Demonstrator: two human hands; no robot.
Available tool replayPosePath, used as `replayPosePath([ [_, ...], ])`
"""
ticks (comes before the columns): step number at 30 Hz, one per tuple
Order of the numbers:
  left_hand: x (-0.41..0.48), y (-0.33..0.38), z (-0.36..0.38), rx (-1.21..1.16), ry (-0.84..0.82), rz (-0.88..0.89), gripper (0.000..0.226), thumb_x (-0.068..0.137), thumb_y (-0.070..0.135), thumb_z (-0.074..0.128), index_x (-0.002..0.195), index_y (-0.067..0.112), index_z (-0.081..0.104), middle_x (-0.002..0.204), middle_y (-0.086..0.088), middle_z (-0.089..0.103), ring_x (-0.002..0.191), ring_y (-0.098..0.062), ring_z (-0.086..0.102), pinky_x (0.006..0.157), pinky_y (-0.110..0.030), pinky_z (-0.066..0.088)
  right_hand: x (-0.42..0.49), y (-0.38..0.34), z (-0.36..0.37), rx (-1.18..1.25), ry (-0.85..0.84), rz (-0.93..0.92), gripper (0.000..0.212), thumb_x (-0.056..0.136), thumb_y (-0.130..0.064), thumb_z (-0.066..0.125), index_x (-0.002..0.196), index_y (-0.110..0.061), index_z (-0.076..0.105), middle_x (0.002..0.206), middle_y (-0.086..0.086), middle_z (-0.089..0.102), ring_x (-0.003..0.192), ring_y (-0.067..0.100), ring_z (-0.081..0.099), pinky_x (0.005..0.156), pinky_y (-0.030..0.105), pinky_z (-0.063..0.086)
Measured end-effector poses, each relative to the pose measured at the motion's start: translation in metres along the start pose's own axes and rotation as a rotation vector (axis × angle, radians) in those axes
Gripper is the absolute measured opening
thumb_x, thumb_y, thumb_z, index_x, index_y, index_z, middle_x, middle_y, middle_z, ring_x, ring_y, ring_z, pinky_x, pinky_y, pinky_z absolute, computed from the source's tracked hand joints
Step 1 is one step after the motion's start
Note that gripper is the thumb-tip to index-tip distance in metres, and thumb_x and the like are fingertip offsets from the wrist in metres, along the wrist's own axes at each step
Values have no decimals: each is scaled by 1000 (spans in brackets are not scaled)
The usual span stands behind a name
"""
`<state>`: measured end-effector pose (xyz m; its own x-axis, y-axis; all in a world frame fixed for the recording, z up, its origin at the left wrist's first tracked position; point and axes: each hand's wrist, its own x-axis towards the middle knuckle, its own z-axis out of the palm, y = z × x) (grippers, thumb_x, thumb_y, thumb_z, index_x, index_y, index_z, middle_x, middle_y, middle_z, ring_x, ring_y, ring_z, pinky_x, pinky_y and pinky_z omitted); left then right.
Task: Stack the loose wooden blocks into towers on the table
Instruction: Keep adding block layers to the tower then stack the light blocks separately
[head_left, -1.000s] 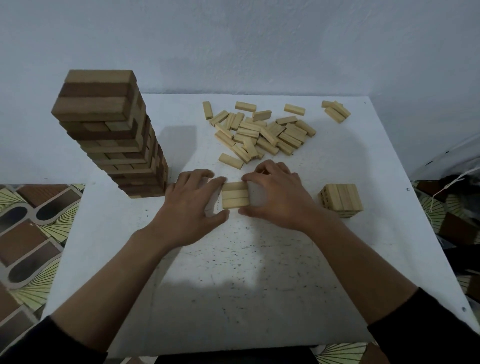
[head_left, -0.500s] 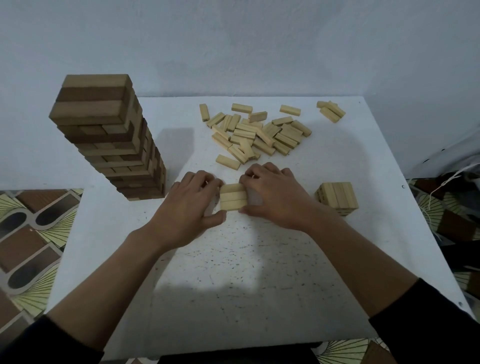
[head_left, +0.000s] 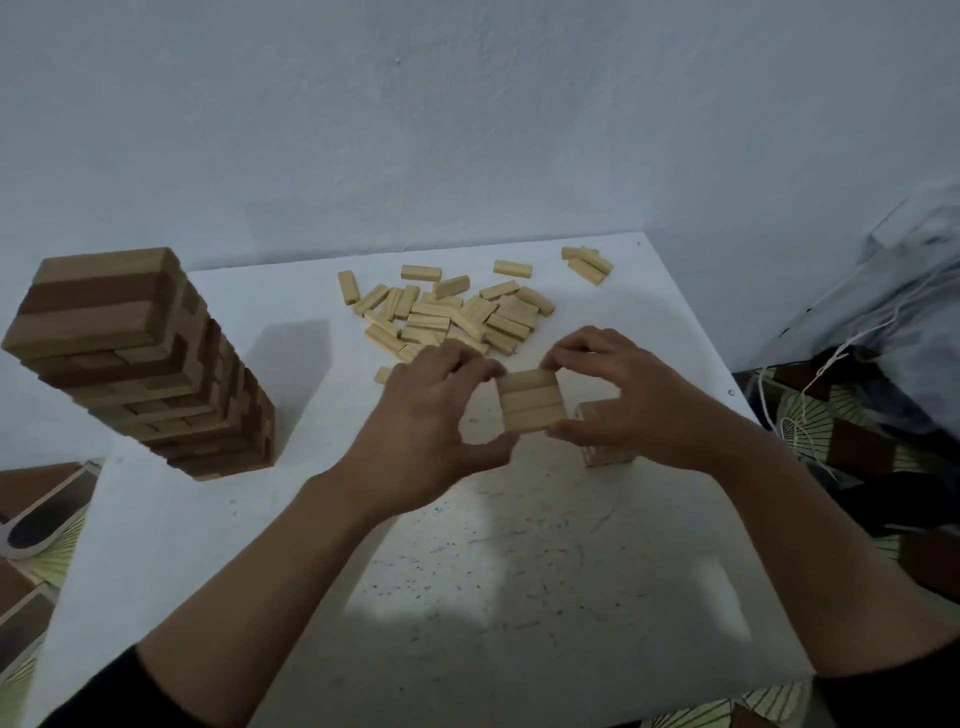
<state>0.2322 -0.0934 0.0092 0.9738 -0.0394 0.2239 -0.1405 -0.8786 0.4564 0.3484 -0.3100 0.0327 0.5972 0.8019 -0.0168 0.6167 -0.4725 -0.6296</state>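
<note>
Three pale wooden blocks side by side form a flat row (head_left: 531, 400) held above the white table (head_left: 519, 597). My left hand (head_left: 426, 431) grips the row's left end and my right hand (head_left: 628, 405) grips its right end, fingers and thumbs curled round it. A short stack of pale blocks (head_left: 605, 447) stands on the table just right of the row, partly hidden behind my right hand. A pile of loose pale blocks (head_left: 457, 317) lies at the back of the table. A tall tower of light and dark blocks (head_left: 140, 364) stands at the left.
A wall rises right behind the table. Patterned floor shows past the table's left edge. Grey cloth and white cords (head_left: 883, 322) lie beyond the right edge. A few stray blocks (head_left: 587, 262) sit at the back right corner.
Both hands have lifted the row of three blocks off the table and carried it right, toward the short stack. The camera has tilted up.
</note>
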Motion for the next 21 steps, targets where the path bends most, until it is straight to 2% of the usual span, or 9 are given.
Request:
replayPosePath([
  [3,18,23,19,3,-26,-8,65,77,68,51,125,25,60,116,7,53,109,-15,47,89,-37,36,-17,23,-18,28,-26,51,51,77,-47,78,124,-33,61,120,-23,51,120,6,43,95,20,39],
  [6,30,40,35,-4,-70,-37,69,74,73,49,126,28,59,116,10,51,110,-11,44,88,-32,26,-29,43,-30,36,-61,91,49,79,-40,79,123,-38,59,119,-26,52,120,1,43,91,13,35],
  [9,37,51,48,-37,-77,-40,75,69,80,46,123,29,60,113,12,49,106,-9,42,87,-33,27,-38,59,-36,30,-76,129,49,80,-35,81,123,-40,59,119,-27,52,120,-1,43,90,16,36],
  [14,39,51,57,-61,-65,-62,68,69,74,59,121,31,63,112,10,45,109,-11,42,92,-36,30,-41,68,-33,29,-95,134,47,81,-37,81,122,-42,59,120,-26,52,120,-3,41,88,16,34],
  [17,40,51,57,-65,-73,-77,72,66,77,55,121,32,63,113,10,44,110,-10,40,91,-35,27,-38,70,-32,30,-98,134,48,81,-37,81,123,-41,58,120,-26,52,119,-4,40,88,15,33],
  [21,40,50,56,-71,-80,-89,69,67,74,60,121,32,64,113,10,43,110,-10,41,93,-36,28,-35,72,-31,31,-110,136,50,80,-36,82,124,-39,59,121,-25,52,118,-6,39,87,13,31],
])
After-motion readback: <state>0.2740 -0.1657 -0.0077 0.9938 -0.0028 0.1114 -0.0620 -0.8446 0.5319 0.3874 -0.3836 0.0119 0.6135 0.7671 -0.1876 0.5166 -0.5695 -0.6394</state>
